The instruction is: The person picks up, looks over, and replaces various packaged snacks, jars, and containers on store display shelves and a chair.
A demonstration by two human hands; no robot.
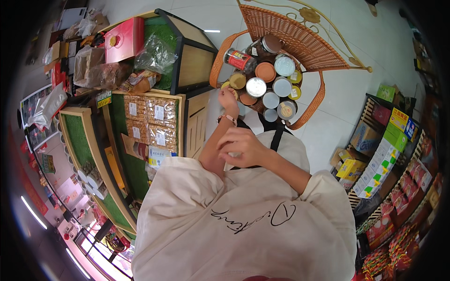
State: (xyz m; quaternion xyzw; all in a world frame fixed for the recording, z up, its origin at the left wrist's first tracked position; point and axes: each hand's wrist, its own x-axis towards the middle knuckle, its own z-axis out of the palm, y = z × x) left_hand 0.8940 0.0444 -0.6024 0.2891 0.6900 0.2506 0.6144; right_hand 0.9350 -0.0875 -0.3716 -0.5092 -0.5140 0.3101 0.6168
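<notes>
Several lidded jars crowd the seat of a woven wicker chair (302, 42) in front of me. My left hand (227, 97) reaches to the left edge of the group, beside a jar with a gold lid (237, 80). Its fingertips meet small yellow-lidded jars there, but whether they grip one is hidden. My right hand (240, 146) hovers over my left forearm, fingers loosely bent, with nothing visible in it. A clear jar with a red label (240, 60) lies tilted near the left armrest. Silver (256, 87), orange (265, 72) and pale lids (282, 86) face up at me.
A wooden display stand (193, 59) on the left bears a red box (124, 39) and plastic bags (154, 54). Packaged snacks (151, 119) fill a lower bin. Shelves of boxed goods (379, 154) line the right. The chair's curved armrest (313, 102) rises beside the jars.
</notes>
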